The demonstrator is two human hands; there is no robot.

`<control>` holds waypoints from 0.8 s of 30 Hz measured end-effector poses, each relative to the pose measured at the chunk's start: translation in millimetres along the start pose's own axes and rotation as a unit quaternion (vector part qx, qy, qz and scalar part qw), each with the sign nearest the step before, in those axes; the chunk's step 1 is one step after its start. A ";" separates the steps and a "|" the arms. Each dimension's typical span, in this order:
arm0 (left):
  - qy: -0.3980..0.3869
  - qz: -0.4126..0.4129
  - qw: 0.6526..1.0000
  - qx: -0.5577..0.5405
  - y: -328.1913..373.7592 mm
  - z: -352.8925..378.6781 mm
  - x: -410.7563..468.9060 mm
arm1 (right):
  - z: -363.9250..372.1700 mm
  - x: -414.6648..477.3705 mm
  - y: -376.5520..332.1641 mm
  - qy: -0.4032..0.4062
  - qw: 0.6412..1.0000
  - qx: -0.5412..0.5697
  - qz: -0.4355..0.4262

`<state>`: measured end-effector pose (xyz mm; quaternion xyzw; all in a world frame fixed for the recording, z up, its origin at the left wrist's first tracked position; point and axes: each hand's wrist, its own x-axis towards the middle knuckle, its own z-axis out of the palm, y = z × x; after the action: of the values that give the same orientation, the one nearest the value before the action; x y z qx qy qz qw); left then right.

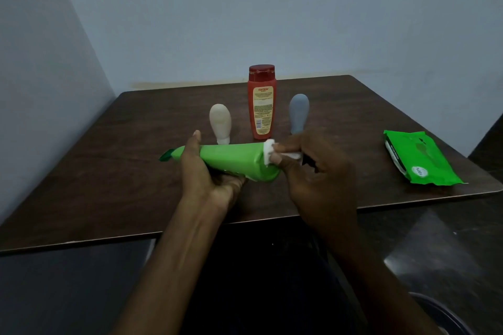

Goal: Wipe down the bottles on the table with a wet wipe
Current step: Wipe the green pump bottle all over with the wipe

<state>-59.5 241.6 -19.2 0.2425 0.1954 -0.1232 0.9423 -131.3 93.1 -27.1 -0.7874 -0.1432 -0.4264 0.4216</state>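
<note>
The left hand (206, 171) is closed around a green tube (234, 162), holding it sideways just above the dark desk (109, 171). The right hand (313, 168) pinches a white wipe (269, 153) between thumb and fingers, pressed against the tube's wide end. Behind them an orange bottle (261, 106) stands upright between a cream bottle (220, 122) and a grey bottle (298, 114). A green wipe pack (419, 158) lies well apart at the right.

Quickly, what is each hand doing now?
Left hand: closed around green plastic tube.
Right hand: pinching white wet wipe against the tube's end.
</note>
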 end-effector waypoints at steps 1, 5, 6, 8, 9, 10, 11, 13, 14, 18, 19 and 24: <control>0.004 0.001 1.000 -0.002 0.5 0.1 -0.8 | -1.4 0.5 5.5 0.003 1.000 -0.001 0.003; 0.013 0.005 1.000 0.014 -0.4 -1.3 -2.8 | -0.2 -14.5 13.7 0.008 0.998 0.029 0.057; 0.015 0.004 1.000 0.021 -3.0 -0.9 -3.9 | 0.3 -15.3 12.8 0.015 0.997 0.042 0.064; 0.021 0.002 0.999 0.037 -8.0 0.5 -5.5 | -1.5 -10.9 10.2 0.009 0.998 0.049 0.048; 0.022 0.002 0.999 0.042 -9.1 1.2 -6.1 | -3.4 -7.4 8.9 -0.011 0.999 0.031 0.021; 0.022 0.001 0.999 0.045 -8.9 1.6 -5.9 | -5.3 -4.1 7.7 -0.040 0.999 0.005 -0.013; 0.021 -0.002 0.999 0.049 -8.3 2.1 -5.5 | -7.2 -1.1 7.0 -0.069 0.996 -0.017 -0.045; 0.017 -0.012 0.999 0.050 -7.9 2.1 -4.0 | -10.4 4.2 7.3 -0.104 0.989 -0.036 -0.095; 0.013 -0.016 0.999 0.046 -8.4 1.5 -3.5 | -11.8 6.5 8.5 -0.108 0.986 -0.041 -0.117; 0.012 0.002 0.999 0.032 -8.2 2.9 -4.0 | -13.6 8.0 14.3 -0.084 0.989 -0.060 -0.108; 0.015 0.011 0.999 0.027 -7.3 3.2 -3.8 | -12.9 4.9 16.3 -0.072 0.992 -0.070 -0.079; 0.007 0.068 0.998 0.010 -7.6 7.0 0.4 | -4.6 -16.7 17.4 -0.033 0.983 0.014 0.180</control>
<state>-59.5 231.5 -16.8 0.2659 0.1840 -0.0595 0.9444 -133.7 81.3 -48.4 -0.8079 -0.0184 -0.3153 0.4975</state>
